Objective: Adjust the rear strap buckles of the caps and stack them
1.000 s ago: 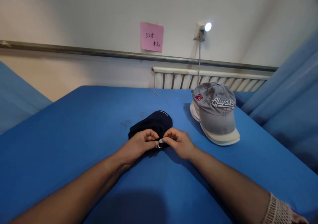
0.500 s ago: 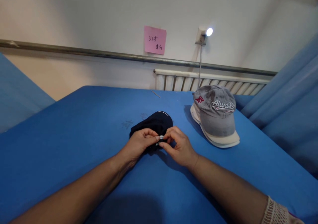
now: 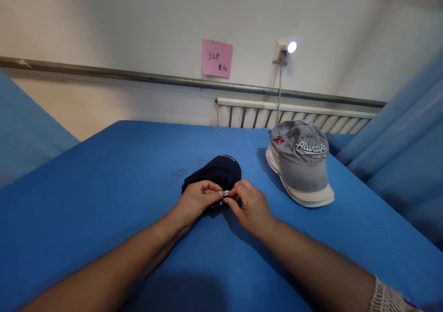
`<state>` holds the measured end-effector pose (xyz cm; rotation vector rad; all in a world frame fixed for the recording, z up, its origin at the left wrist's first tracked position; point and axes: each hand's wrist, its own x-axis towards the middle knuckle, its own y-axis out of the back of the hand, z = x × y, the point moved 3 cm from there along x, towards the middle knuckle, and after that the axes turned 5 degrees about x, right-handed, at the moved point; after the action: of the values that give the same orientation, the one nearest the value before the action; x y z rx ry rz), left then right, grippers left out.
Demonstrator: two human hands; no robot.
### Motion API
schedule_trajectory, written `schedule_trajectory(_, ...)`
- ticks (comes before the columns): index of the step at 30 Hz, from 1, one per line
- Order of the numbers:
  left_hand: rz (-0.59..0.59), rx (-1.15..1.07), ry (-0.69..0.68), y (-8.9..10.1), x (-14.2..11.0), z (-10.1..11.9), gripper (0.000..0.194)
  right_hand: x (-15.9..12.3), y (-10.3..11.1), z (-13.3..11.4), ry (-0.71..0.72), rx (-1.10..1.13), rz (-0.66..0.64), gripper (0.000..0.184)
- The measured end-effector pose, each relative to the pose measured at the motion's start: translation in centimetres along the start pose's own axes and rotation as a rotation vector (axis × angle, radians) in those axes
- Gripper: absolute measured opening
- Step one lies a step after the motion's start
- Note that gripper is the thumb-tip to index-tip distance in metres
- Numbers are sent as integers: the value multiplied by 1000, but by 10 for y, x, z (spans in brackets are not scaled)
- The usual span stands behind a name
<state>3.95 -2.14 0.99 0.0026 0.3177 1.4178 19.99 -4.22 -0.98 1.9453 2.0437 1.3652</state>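
A dark navy cap (image 3: 221, 170) lies on the blue table cover (image 3: 104, 173), its brim pointing away from me with small white lettering along the edge. At its near side is a small silvery buckle (image 3: 226, 193), partly hidden by my fingers. My left hand (image 3: 199, 201) pinches the cap's strap just left of the buckle, thumb and forefinger together. From the right, my right hand (image 3: 251, 206) pinches at the buckle with thumb and fingertips. The strap itself is mostly covered by both hands.
A stack of caps stands to the right, a grey cap (image 3: 299, 153) on top of paler ones. A thin stick (image 3: 218, 132) lies near the far edge. Behind are a radiator (image 3: 259, 114), a metal pipe (image 3: 138, 74) and a socket with a lit plug (image 3: 285, 51). A blue curtain (image 3: 408, 141) hangs at right.
My right hand has shifted its pinch from beside the buckle onto it, with the thumb lower. My left hand stays on the strap. The view has tilted slightly.
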Motion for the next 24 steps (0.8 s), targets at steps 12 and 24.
schedule_trajectory(12, 19, 42, -38, 0, 1, -3, 28, -3, -6, 4, -67, -95, -31, 4)
schedule_trajectory(24, 61, 6, -54, -2, -1, -1, 29, -2, -5, 3, -89, -98, -24, 5)
